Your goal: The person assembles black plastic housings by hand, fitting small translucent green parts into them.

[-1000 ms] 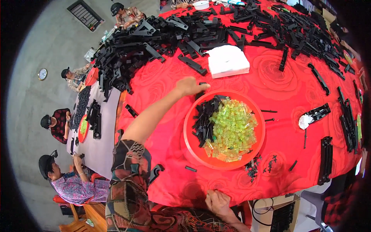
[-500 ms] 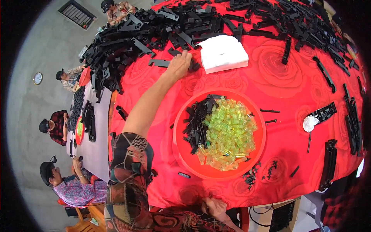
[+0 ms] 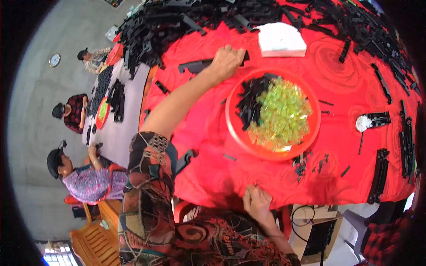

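Observation:
My left hand (image 3: 227, 62) reaches across to the far left part of the table. Its fingers are closed over a long black plastic part (image 3: 193, 66), whose notched end sticks out to the left. Close to the near table edge, my right hand (image 3: 258, 203) is curled with its fingers together; what they hold, if anything, is too small to make out. A round red basin (image 3: 229, 119) stands between the hands. It holds thin black pieces (image 3: 251, 103) on its left and yellow-green clear pieces (image 3: 284, 111) on its right.
A white tissue pack (image 3: 282, 41) lies beyond the basin. Black parts (image 3: 177, 26) are heaped along the far edge. Another black part (image 3: 185, 161) lies by my left forearm. Stacked black strips (image 3: 378, 176) lie at right. Several people sit at another table (image 3: 128, 99) on the left.
The whole view has shifted, so the table appears higher. My left hand has drawn the black part slightly nearer, away from the heap. My right hand stays near the table edge.

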Tool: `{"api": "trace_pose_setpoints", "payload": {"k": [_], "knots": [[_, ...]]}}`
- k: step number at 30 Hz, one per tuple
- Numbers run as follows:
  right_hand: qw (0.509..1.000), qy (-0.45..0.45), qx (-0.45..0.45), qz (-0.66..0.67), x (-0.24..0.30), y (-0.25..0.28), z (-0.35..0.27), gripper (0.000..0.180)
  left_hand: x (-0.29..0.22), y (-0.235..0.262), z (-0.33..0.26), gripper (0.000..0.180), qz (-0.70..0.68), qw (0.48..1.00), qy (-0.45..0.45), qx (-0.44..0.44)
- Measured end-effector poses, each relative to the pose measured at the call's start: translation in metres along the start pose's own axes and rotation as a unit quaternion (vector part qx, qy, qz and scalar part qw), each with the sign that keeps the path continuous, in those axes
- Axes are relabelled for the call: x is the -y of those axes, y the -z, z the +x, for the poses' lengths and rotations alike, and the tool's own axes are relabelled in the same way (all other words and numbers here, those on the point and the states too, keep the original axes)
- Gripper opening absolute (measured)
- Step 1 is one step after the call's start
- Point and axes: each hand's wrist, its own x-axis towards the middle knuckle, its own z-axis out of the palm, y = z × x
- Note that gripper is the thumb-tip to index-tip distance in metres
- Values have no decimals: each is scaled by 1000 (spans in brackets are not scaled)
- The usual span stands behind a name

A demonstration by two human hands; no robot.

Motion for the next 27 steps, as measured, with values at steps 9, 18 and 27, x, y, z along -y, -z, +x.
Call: {"api": "trace_pose_setpoints", "payload": {"k": [9, 18, 27], "knots": [[999, 21, -18, -45, -3, -10, -1, 14, -8, 89, -139, 29, -66, 986, -33, 149], [994, 64, -25, -83, -1, -20, -7, 15, 1, 65, -243, 41, 21, 986, 35, 163], [985, 94, -21, -145, 2, -18, -8, 18, -4, 88, -253, 65, 16, 991, 127, 44]]}}
